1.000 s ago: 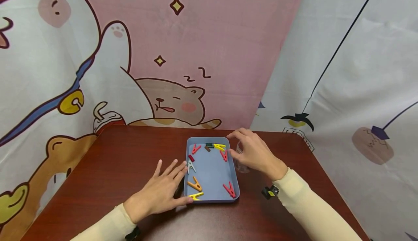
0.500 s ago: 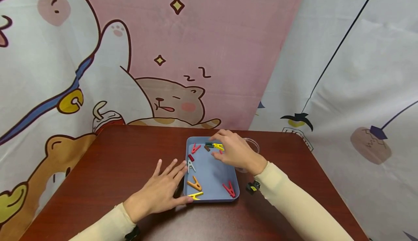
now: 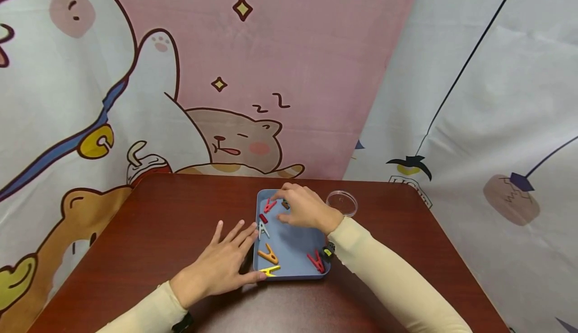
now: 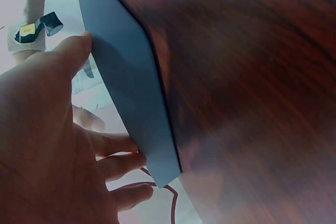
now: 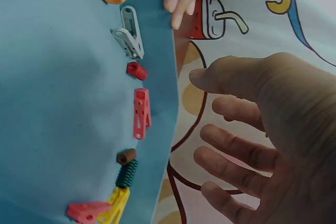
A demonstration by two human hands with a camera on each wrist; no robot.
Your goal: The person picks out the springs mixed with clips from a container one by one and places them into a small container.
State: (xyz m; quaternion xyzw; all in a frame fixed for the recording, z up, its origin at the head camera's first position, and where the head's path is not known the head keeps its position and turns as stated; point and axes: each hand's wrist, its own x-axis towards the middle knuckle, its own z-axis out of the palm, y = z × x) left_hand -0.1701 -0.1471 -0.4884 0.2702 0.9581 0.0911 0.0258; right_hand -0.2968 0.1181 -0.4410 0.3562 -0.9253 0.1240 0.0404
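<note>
Brown table [image 3: 158,232], blue tray [image 3: 293,240], coloured clothespins [image 3: 268,255]

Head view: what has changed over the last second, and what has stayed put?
The right hand has swung left from the clear dish to above the blue tray's far end, over the clothespins there, holding nothing. The dish is now uncovered. The left hand stays flat against the tray's left edge.
</note>
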